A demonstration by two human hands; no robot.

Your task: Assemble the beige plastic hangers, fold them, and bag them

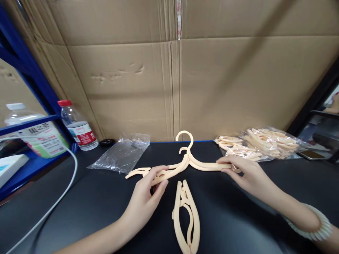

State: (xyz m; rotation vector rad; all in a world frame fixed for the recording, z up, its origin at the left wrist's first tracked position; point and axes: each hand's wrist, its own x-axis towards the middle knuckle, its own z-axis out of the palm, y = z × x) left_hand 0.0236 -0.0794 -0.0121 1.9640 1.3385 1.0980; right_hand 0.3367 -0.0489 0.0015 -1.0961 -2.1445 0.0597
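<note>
A cream-coloured folding clothes hanger (189, 158) is spread out above the black table, its hook pointing up and away from me. My left hand (148, 197) pinches its left arm between thumb and fingers, with the outer tip of that arm sticking out past the hand. On the other side, my right hand (246, 173) grips the end of the right arm and partly hides it. A second hanger (196, 218), folded up, lies on the table between my forearms, below the spread one. Neither hand touches it.
Bagged folded hangers (270, 143) lie at the back right, near a phone (311, 155). A clear plastic bag (124, 151) lies back left, beside a red-capped bottle (79, 127). A white cable (58, 201) crosses the left side. Cardboard (127, 88) walls the back.
</note>
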